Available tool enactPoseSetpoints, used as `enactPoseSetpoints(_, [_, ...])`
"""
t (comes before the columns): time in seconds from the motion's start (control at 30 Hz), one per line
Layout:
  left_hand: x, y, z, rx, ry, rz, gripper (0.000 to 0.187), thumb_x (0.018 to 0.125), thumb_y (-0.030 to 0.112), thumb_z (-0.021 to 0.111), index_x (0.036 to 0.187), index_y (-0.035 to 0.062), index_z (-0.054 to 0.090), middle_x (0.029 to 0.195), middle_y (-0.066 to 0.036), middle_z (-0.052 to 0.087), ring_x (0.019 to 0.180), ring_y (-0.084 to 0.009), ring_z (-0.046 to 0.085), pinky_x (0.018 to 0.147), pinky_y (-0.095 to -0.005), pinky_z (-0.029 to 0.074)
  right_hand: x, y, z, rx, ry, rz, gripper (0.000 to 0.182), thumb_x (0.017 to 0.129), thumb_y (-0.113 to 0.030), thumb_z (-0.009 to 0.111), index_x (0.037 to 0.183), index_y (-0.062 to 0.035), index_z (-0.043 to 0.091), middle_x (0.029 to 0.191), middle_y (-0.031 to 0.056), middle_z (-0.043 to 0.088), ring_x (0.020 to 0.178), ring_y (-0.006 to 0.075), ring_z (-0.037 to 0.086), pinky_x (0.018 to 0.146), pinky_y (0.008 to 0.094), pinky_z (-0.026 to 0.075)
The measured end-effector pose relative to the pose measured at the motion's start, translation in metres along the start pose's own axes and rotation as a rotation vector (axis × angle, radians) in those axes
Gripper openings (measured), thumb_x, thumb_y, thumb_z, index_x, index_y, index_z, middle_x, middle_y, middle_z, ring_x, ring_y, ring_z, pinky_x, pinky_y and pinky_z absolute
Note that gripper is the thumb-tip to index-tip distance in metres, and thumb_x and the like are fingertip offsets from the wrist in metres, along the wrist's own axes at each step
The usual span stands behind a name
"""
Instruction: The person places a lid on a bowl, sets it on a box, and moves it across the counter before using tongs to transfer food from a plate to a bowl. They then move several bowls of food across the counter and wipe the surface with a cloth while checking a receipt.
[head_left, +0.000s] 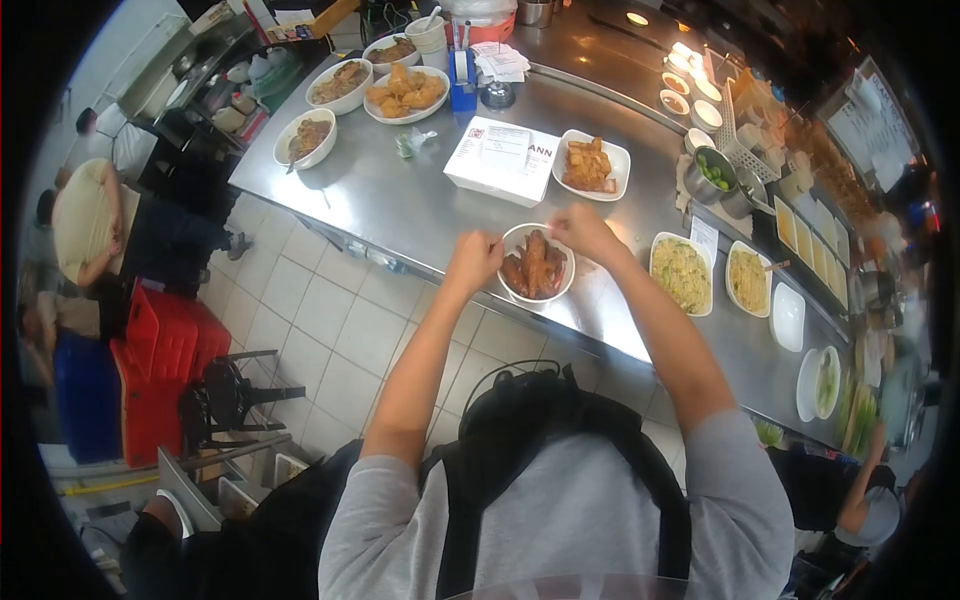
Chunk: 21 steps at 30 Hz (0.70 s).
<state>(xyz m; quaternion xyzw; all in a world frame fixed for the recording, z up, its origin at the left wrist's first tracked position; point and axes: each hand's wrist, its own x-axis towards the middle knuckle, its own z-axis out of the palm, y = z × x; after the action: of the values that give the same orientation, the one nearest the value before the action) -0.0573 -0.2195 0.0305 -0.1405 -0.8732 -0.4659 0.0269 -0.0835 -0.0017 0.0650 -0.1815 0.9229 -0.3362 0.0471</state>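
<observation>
Reddish-brown food pieces (pixel 537 266) fill the round white bowl (pixel 569 277) at my shiny metal worktop's (pixel 385 215) edge, my left hand (pixel 479 257) and right hand (pixel 582 232) pinching its rim.

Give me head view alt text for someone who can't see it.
A person's left hand and right hand flank a white bowl of brown food at the edge of a steel counter. Beyond sit a white box and a dish of golden pieces.
</observation>
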Motion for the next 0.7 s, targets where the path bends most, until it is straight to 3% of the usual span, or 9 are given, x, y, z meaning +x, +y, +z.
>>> enactPoseSetpoints(0.2, [-0.019,0.017,0.000,0.118,0.032,-0.122,0.018,0.079,0.013,0.055,0.079,-0.0030,0.063,0.051,-0.015,0.052,0.049,-0.0234,0.057,0.050,-0.0323,0.043,-0.009,-0.005,-0.008,-0.340,-0.032,-0.002,0.012,0.071,-0.012,0.060,0.069,0.0000,0.062,0.071,0.0210,0.060,0.071,0.0348,0.060,0.065,0.0419,0.047])
enactPoseSetpoints(0.27, [-0.037,0.021,0.008,-0.283,-0.026,-0.322,0.020,0.079,0.017,0.057,0.081,-0.0008,0.065,0.056,-0.015,0.056,0.053,-0.0253,0.058,0.054,-0.0335,0.045,-0.002,0.001,-0.011,-0.436,-0.031,0.020,0.013,0.072,-0.013,0.060,0.068,-0.0008,0.061,0.070,0.0205,0.059,0.071,0.0348,0.060,0.064,0.0420,0.047])
enactPoseSetpoints(0.3, [-0.026,0.023,0.010,-0.285,-0.025,-0.319,0.020,0.079,0.017,0.057,0.081,-0.0008,0.065,0.056,-0.015,0.056,0.053,-0.0253,0.058,0.054,-0.0335,0.045,0.001,0.002,-0.007,-0.451,0.006,-0.046,0.014,0.073,-0.015,0.060,0.068,-0.0016,0.062,0.070,0.0198,0.060,0.072,0.0344,0.060,0.064,0.0422,0.047])
enactPoseSetpoints(0.37, [-0.004,0.021,0.013,0.018,0.046,-0.025,0.016,0.074,0.017,0.062,0.075,0.0017,0.066,0.058,-0.017,0.058,0.054,-0.0310,0.058,0.055,-0.0382,0.045,-0.003,-0.003,0.009,-0.447,0.012,-0.095,0.015,0.073,-0.017,0.061,0.068,-0.0024,0.062,0.070,0.0190,0.060,0.072,0.0339,0.060,0.063,0.0424,0.047])
enactPoseSetpoints(0.43, [0.032,0.005,0.012,0.072,-0.085,0.019,0.015,0.074,0.018,0.063,0.078,0.0040,0.067,0.059,-0.016,0.059,0.056,-0.0310,0.058,0.058,-0.0386,0.045,0.021,-0.023,0.009,-0.424,-0.090,-0.262,0.012,0.072,-0.015,0.060,0.070,-0.0031,0.061,0.071,0.0173,0.060,0.070,0.0335,0.059,0.063,0.0428,0.046])
enactPoseSetpoints(0.47, [0.041,0.000,0.010,0.125,-0.212,0.071,0.016,0.074,0.020,0.064,0.081,0.0062,0.068,0.061,-0.015,0.060,0.058,-0.0309,0.059,0.060,-0.0390,0.046,0.023,-0.027,0.007,-0.424,-0.085,-0.260,0.012,0.072,-0.015,0.060,0.070,-0.0031,0.061,0.071,0.0173,0.060,0.070,0.0335,0.059,0.063,0.0428,0.046])
enactPoseSetpoints(0.6, [0.022,0.001,-0.003,0.193,-0.289,0.038,0.019,0.074,0.022,0.064,0.085,0.0074,0.068,0.064,-0.015,0.061,0.062,-0.0326,0.059,0.062,-0.0399,0.045,0.006,-0.010,-0.001,-0.417,-0.142,-0.111,0.014,0.072,-0.017,0.059,0.072,-0.0031,0.060,0.074,0.0167,0.060,0.074,0.0329,0.059,0.065,0.0436,0.046])
enactPoseSetpoints(0.67, [0.002,-0.014,0.004,0.180,-0.005,0.137,0.019,0.074,0.022,0.064,0.083,0.0061,0.067,0.067,-0.015,0.062,0.064,-0.0328,0.059,0.061,-0.0406,0.044,0.000,-0.003,0.000,-0.433,-0.110,-0.030,0.014,0.072,-0.018,0.059,0.073,-0.0034,0.060,0.075,0.0163,0.061,0.075,0.0327,0.059,0.066,0.0438,0.046])
enactPoseSetpoints(0.7, [0.010,-0.001,0.002,0.181,-0.005,0.150,0.019,0.074,0.022,0.064,0.083,0.0061,0.067,0.067,-0.015,0.062,0.064,-0.0328,0.059,0.061,-0.0406,0.044,-0.001,-0.003,0.001,-0.493,-0.075,-0.036,0.015,0.072,-0.018,0.060,0.074,-0.0035,0.060,0.075,0.0162,0.060,0.075,0.0326,0.059,0.066,0.0436,0.046])
